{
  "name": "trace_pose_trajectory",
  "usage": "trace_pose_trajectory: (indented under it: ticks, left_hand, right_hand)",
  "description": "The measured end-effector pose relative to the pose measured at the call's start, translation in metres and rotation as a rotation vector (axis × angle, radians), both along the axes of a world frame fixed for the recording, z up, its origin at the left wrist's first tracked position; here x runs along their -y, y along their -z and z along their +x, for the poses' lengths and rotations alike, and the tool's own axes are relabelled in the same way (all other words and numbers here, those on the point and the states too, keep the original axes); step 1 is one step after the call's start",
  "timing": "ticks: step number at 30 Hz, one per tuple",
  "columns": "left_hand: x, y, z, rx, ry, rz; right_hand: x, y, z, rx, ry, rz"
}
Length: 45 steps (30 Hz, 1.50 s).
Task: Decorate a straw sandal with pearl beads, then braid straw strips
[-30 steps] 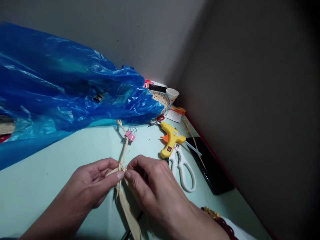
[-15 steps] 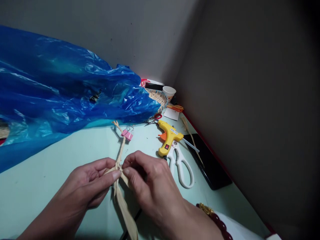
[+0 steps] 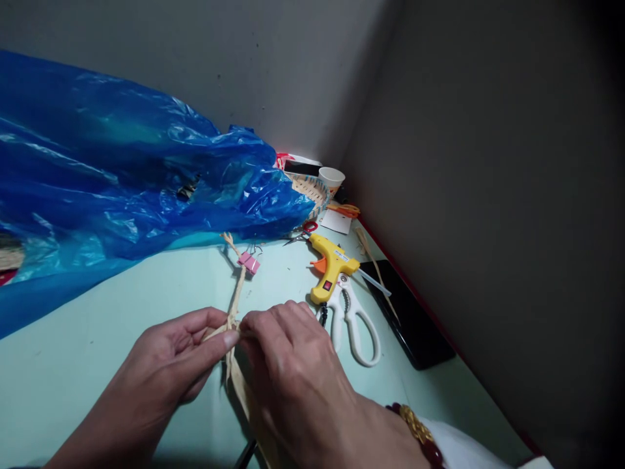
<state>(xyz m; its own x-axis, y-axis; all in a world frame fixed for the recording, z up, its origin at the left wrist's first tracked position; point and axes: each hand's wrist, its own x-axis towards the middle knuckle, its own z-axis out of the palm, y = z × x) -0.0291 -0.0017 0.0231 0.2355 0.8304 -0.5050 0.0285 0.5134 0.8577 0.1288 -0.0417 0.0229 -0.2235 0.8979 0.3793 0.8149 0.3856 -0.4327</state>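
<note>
A pale braid of dried husk strips (image 3: 236, 301) runs up the table, gripped near its top by a pink binder clip (image 3: 249, 263). My left hand (image 3: 180, 365) pinches the strips between thumb and fingers at the lower end of the braided part. Close beside it, my right hand (image 3: 297, 371) is closed on a strip at the same spot; its fingertips are partly hidden behind the hand. A broad loose strip hangs down below both hands, partly covered by the right one.
Right of the hands lie a yellow glue gun (image 3: 332, 267), white-handled scissors (image 3: 364, 339) and a black tablet-like slab (image 3: 415, 326). Blue plastic sheeting (image 3: 146, 169) covers the back left. A woven basket (image 3: 315, 189) and a paper cup (image 3: 332, 176) stand near the wall.
My right hand has turned over, knuckles now upward, with its thumb out of sight. The left hand keeps its pinch in nearly the same place.
</note>
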Motion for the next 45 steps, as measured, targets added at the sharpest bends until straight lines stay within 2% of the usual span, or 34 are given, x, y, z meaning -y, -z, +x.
trace_pose_trajectory:
  ticks: [7, 9, 12, 14, 16, 21, 23, 31, 35, 39, 42, 45]
  left_hand:
    - [-0.001, 0.008, -0.004, -0.057, 0.012, 0.085]
    - [-0.002, 0.009, -0.004, -0.097, 0.074, 0.154]
    - [-0.004, 0.009, -0.003, -0.188, 0.176, 0.272]
    - [-0.005, 0.008, -0.002, -0.239, 0.200, 0.315]
    - [-0.005, 0.008, -0.002, -0.243, 0.202, 0.309]
    - [-0.007, 0.011, -0.008, -0.033, 0.228, 0.073]
    - [-0.008, 0.012, -0.009, 0.014, 0.223, 0.024]
    - [-0.005, 0.005, 0.000, -0.049, 0.144, 0.113]
    - [-0.003, 0.009, -0.003, -0.061, 0.114, 0.106]
    - [-0.004, 0.012, -0.008, -0.081, 0.101, 0.073]
    - [-0.008, 0.007, -0.005, -0.145, 0.190, 0.160]
    - [-0.011, 0.001, -0.002, -0.324, 0.311, 0.307]
  right_hand:
    - [-0.002, -0.003, -0.001, 0.055, 0.001, 0.032]
    - [-0.003, -0.006, 0.000, 0.024, 0.005, -0.046]
    - [-0.007, -0.011, 0.003, -0.107, 0.063, -0.267]
    - [-0.009, -0.013, 0.005, -0.189, 0.109, -0.388]
    - [-0.011, -0.014, 0.006, -0.237, 0.127, -0.448]
    - [-0.014, -0.013, 0.005, -0.284, 0.097, -0.443]
    - [-0.013, -0.013, 0.006, -0.283, 0.084, -0.449]
    - [-0.011, -0.016, 0.007, -0.305, 0.089, -0.518]
    - [-0.013, -0.019, 0.007, -0.348, 0.099, -0.582]
    - [-0.011, -0.020, 0.009, -0.331, 0.098, -0.556]
    - [-0.009, -0.018, 0.010, -0.260, 0.090, -0.475]
    - [-0.007, -0.018, 0.011, -0.191, 0.058, -0.415]
